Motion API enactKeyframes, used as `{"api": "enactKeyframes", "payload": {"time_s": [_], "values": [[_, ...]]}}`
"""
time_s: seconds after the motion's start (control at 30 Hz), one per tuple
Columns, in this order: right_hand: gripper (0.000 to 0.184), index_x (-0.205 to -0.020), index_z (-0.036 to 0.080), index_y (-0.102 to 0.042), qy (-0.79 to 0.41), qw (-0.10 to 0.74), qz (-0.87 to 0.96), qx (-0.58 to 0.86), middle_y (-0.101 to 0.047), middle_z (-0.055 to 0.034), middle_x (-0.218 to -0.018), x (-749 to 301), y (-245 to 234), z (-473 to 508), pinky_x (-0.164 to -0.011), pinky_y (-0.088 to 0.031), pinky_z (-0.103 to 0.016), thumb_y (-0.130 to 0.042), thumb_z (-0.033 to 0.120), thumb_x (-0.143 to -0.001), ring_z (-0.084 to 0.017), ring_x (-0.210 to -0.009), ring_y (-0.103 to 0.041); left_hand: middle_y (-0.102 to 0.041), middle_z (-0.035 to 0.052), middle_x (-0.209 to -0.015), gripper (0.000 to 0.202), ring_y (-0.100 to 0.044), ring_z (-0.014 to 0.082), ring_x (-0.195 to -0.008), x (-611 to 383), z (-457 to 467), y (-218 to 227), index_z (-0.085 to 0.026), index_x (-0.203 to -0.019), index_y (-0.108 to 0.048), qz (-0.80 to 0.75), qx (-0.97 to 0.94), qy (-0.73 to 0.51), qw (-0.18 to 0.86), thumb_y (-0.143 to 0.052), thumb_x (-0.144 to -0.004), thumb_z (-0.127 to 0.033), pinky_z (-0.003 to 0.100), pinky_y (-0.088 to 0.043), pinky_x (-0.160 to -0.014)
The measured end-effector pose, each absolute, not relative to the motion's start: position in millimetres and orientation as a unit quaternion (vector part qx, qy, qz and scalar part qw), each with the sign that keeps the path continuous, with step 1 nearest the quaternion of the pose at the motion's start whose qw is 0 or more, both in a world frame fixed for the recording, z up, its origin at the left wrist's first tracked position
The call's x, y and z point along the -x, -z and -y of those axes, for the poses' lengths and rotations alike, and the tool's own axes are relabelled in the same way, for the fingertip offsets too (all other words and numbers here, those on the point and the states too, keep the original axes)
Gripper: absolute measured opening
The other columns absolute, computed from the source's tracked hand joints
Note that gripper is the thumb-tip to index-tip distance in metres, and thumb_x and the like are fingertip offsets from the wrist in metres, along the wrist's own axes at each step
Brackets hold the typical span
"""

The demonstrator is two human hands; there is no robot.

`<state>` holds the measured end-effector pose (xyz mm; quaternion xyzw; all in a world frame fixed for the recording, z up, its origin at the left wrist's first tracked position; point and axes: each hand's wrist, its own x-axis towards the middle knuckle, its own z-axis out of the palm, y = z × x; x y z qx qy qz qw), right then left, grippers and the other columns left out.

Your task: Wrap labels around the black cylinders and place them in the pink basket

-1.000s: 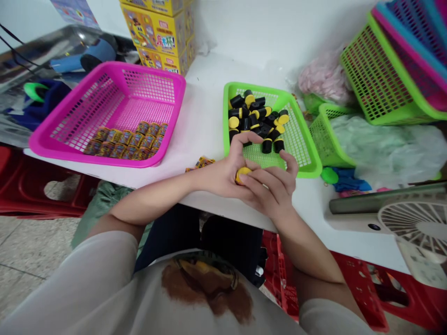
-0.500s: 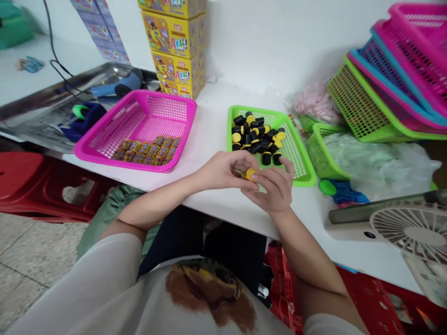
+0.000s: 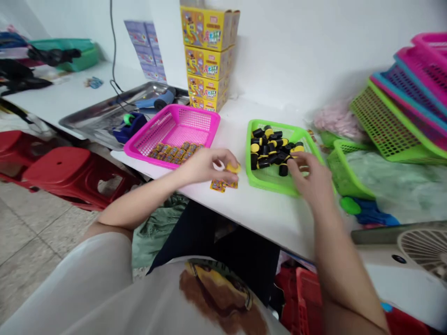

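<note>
My left hand (image 3: 204, 166) is over the front of the table, pinching a round yellow cap (image 3: 233, 168) between thumb and fingers. Just below it, small printed orange-yellow labels (image 3: 220, 185) lie on the tabletop. My right hand (image 3: 312, 179) reaches over the near right side of a green basket (image 3: 275, 182), fingers curled and thumb close to the fingertips. What these fingertips hold, if anything, I cannot make out. Loose black containers with yellow caps (image 3: 264, 163) fill the basket around them. Label-wrapped containers (image 3: 174, 152) stand in rows in a pink basket (image 3: 206, 118) left of my hands.
Yellow printed boxes (image 3: 206, 70) are stacked against the wall. A metal tray (image 3: 91, 111) holds a blue tape dispenser (image 3: 131, 128). At right are stacked coloured baskets (image 3: 394, 116), a bag of clear plastic (image 3: 391, 177) and a fan (image 3: 426, 246). Red stools (image 3: 63, 172) stand at left.
My hands have parted: the right has moved away to the green basket, while the left keeps the yellow cap. The view has swung left, and the labels on the table now show.
</note>
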<state>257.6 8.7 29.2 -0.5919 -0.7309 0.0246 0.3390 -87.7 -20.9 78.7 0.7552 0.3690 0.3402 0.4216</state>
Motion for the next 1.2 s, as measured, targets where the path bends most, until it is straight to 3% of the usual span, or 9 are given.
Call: {"api": "enactKeyframes", "payload": {"time_s": [0.07,0.17,0.5,0.67,0.8,0.9,0.97,1.1,1.2], "values": [[0.012,-0.088,0.024,-0.068,-0.086,0.189,0.716,0.667,-0.071,-0.0045,-0.076,-271,-36,-38,-0.067,-0.049,-0.034,-0.072,0.035,-0.088,-0.019,-0.065,-0.063,-0.081,0.0078,-0.104,0.035,-0.076,0.0188,-0.094,124,6,-98,-0.016,-0.096,-0.074,-0.443,-0.77,-0.329,0.321,-0.091,-0.076,-0.039,0.033,-0.059,-0.088],[0.033,-0.066,0.028,-0.052,-0.122,0.134,0.704,0.687,-0.052,0.0041,-0.051,-274,-32,-72,-0.055,-0.039,-0.033,-0.084,0.024,-0.074,-0.014,-0.046,-0.046,-0.08,0.0052,-0.096,0.025,-0.074,0.0177,-0.09,176,-32,-119,-0.016,-0.098,-0.074,-0.548,-0.755,-0.302,0.195,-0.085,-0.081,-0.03,0.033,-0.058,-0.09],[0.045,-0.075,0.028,-0.05,-0.221,0.034,0.674,0.704,-0.06,-0.0002,-0.056,-257,-19,-73,-0.054,-0.051,-0.034,-0.08,0.06,-0.086,-0.02,-0.046,-0.061,-0.072,-0.0018,-0.069,0.023,-0.068,0.0203,-0.096,219,-125,-78,-0.021,-0.085,-0.078,-0.713,-0.688,-0.057,0.119,-0.088,-0.077,-0.04,0.031,-0.049,-0.092],[0.021,-0.11,0.022,-0.06,-0.19,0.065,0.647,0.735,-0.073,-0.0032,-0.082,-253,-20,-81,-0.071,-0.058,-0.034,-0.065,0.04,-0.099,-0.019,-0.058,-0.064,-0.067,0.0,-0.062,0.021,-0.069,0.0244,-0.103,214,-132,-67,-0.019,-0.081,-0.08,-0.724,-0.675,0.032,0.138,-0.09,-0.076,-0.037,0.035,-0.048,-0.101],[0.021,-0.112,0.021,-0.068,-0.211,0.061,0.639,0.737,-0.075,-0.0021,-0.077,-250,-22,-80,-0.077,-0.06,-0.035,-0.069,0.033,-0.095,-0.019,-0.057,-0.066,-0.081,0.011,-0.106,0.035,-0.068,0.032,-0.125,208,-128,-69,-0.014,-0.118,-0.08,-0.733,-0.663,0.074,0.132,-0.076,-0.089,-0.032,0.037,-0.048,-0.11],[0.017,-0.106,0.02,-0.074,-0.239,0.067,0.625,0.74,-0.076,-0.0024,-0.074,-250,-26,-77,-0.076,-0.06,-0.034,-0.074,0.029,-0.09,-0.021,-0.061,-0.072,-0.059,0.0225,-0.158,0.063,-0.047,0.0415,-0.152,187,-98,-80,-0.013,-0.158,-0.055,-0.728,-0.684,-0.003,0.045,-0.062,-0.101,-0.04,0.052,-0.04,-0.123],[0.014,-0.098,0.02,-0.076,-0.257,0.084,0.615,0.74,-0.077,-0.002,-0.075,-251,-29,-75,-0.076,-0.061,-0.033,-0.078,0.024,-0.085,-0.02,-0.063,-0.073,-0.053,0.0229,-0.164,0.06,-0.046,0.0408,-0.153,160,-61,-89,-0.016,-0.16,-0.052,-0.668,-0.735,-0.114,-0.026,-0.054,-0.106,-0.042,0.055,-0.039,-0.123],[0.018,-0.097,0.021,-0.075,-0.241,0.151,0.59,0.756,-0.076,-0.0011,-0.078,-257,-37,-69,-0.081,-0.062,-0.035,-0.082,0.024,-0.081,-0.02,-0.069,-0.074,-0.079,0.0128,-0.103,0.042,-0.076,0.0294,-0.099,92,20,-88,-0.017,-0.129,-0.072,-0.571,-0.809,-0.089,0.103,-0.048,-0.109,-0.045,0.04,-0.056,-0.093],[0.021,-0.099,0.021,-0.075,-0.159,0.222,0.575,0.771,-0.074,-0.0021,-0.082,-263,-43,-64,-0.091,-0.061,-0.039,-0.082,0.025,-0.079,-0.023,-0.083,-0.076,-0.077,0.0175,-0.102,0.052,-0.078,0.0356,-0.103,50,43,-65,-0.012,-0.126,-0.072,-0.584,-0.799,0.024,0.144,-0.049,-0.109,-0.055,0.04,-0.057,-0.087]]}}
